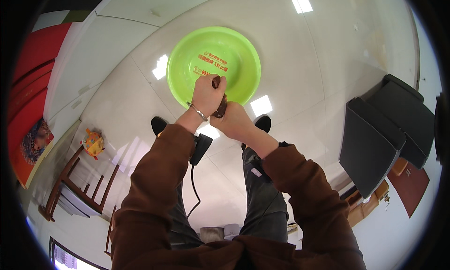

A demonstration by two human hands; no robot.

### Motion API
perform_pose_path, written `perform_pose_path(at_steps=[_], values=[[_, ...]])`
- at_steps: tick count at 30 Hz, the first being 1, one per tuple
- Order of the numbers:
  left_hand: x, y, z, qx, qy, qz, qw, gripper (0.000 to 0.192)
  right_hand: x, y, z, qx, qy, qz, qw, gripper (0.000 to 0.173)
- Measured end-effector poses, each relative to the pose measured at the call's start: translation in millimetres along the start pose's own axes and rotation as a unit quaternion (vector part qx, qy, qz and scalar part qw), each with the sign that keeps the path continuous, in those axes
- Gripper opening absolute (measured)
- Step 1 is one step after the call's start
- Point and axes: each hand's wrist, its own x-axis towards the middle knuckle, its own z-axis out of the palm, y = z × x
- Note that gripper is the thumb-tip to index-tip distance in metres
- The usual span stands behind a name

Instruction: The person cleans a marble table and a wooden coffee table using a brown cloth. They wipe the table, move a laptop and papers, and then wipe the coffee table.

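Observation:
A dark brown cloth [220,108], bunched and twisted, runs between my two fists. My left hand [206,94] grips its upper part, a loop of which shows beside the thumb; a silver bracelet circles that wrist. Closer to me, my right hand [233,120] is shut around the lower end. Most of the cloth is hidden inside the fists. Both hands are above the near rim of a light green plastic basin [248,55], which stands on the floor. Red printed writing marks the basin's inside bottom. I cannot tell whether water is in it.
Glossy floor tiles [288,59] surround the basin, with white cabinets [130,11] beyond on the left. A stuffed toy [94,143] and a wooden chair [79,185] are at left; black upholstered seats [374,143] at right. A cable [194,185] hangs from a black device [201,149] at my left sleeve.

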Motion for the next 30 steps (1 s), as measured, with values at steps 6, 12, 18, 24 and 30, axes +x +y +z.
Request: perform_pose_path(at_steps=[6, 12, 18, 24, 30], values=[[10.2, -40.1, 21.2, 0.153, 0.119, 0.040, 0.980, 0.026, 22.2, 21.7, 7.9, -0.134, 0.012, 0.076, 0.988, 0.034], [8.7, -67.2, 15.4, -0.098, 0.082, -0.102, 0.987, 0.032, 24.6, 30.2, 6.9, -0.021, -0.020, 0.080, 0.996, 0.040], [-35.1, -37.6, -24.5, -0.358, -0.132, -0.062, 0.922, 0.056, 0.4, 32.4, -25.1, 0.385, -0.227, 0.165, 0.879, 0.041], [-45.0, 4.0, -32.2, -0.444, -0.269, 0.011, 0.855, 0.032, -13.7, 24.6, -27.7, 0.532, -0.394, 0.108, 0.741, 0.042], [-46.7, 22.1, -14.4, -0.304, -0.146, -0.123, 0.933, 0.027, -23.3, 16.1, -35.4, 0.407, -0.341, 0.138, 0.836, 0.037]])
